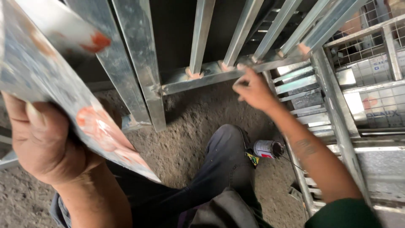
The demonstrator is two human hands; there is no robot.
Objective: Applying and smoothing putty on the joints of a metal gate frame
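Galvanised steel fills most of the view, and both hands are on it. The right hand (253, 89) reaches forward with its fingers curled and pinched together against the horizontal rail (219, 76) of a metal gate frame (143, 63); whatever the fingertips may be holding is too small or too hidden to tell. The rail lies directly under and just ahead of that hand, touching it, and orange-red paint patches (195, 74) mark the joints where the upright bars (201, 33) meet it, just to the left of the hand.

The left hand (40, 143) is closed around the edge of a flat metal panel (55, 80), thumb on top. This panel is tilted, close to the camera, blurred, and smeared with the same orange-red colour. It slants down to the right from the hand.

Below the right forearm, a small paint can (265, 148) lies on its side on the rough concrete floor (185, 122), just beside the person's bent knee in dark trousers (223, 164). Wire mesh panels (371, 55) stand further right.
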